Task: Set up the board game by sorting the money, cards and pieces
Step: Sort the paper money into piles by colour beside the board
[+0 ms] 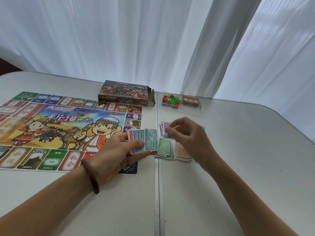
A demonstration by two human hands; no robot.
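Observation:
My left hand (pixel 117 150) holds a fanned stack of play money (pixel 144 140), a teal 1000 note on top, over the right corner of the colourful game board (pixel 51 126). My right hand (pixel 185 135) hovers with loosely curled fingers over sorted money piles on the table: a purple pile (pixel 164 127), a green 500 pile (pixel 164 149) and an orange pile (pixel 181 153). Whether it pinches a note I cannot tell. A clear tray holds small coloured pieces (pixel 171 99) and a brown card deck (pixel 190 100).
The opened game box (pixel 126 93) lies behind the board near the white curtain (pixel 153 40). A seam (pixel 157 193) runs down the white folding table between my arms. The table's rounded right edge (pixel 289 120) is close by.

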